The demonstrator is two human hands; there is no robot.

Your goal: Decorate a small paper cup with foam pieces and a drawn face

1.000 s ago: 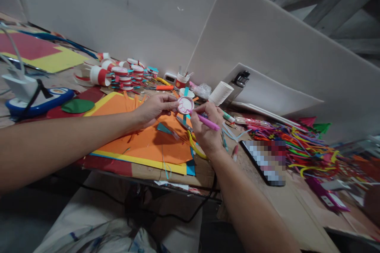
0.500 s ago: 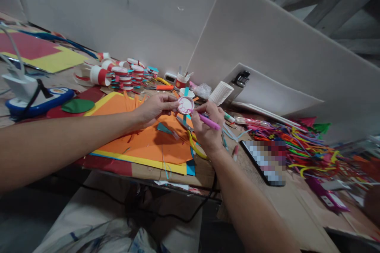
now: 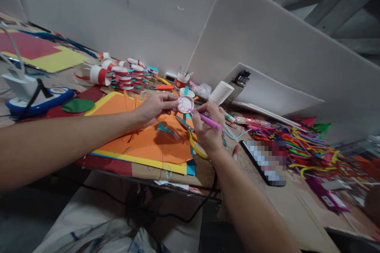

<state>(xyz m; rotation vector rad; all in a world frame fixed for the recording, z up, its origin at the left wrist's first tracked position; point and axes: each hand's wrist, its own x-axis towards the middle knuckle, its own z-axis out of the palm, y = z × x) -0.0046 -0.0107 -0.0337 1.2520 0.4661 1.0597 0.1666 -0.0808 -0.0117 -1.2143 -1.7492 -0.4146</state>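
Note:
My left hand (image 3: 154,107) pinches a small white paper cup (image 3: 185,104) held on its side, its round base with pink marks facing me. My right hand (image 3: 207,127) grips a pink marker pen (image 3: 209,121), and the pen's tip touches the right edge of the cup's base. Both hands hover over sheets of orange paper (image 3: 148,138) stacked on yellow, blue and red sheets. A blue paper strip sticks out above and below the cup.
Several decorated red-and-white cups (image 3: 121,73) stand at the back. A stack of white cups (image 3: 220,93) lies near the wall boards. A phone (image 3: 263,160) and a pile of coloured pipe cleaners (image 3: 299,146) lie to the right. A blue device (image 3: 38,101) sits on the left.
The pen tip has shifted slightly along the cup's base; both hands stay almost where they were.

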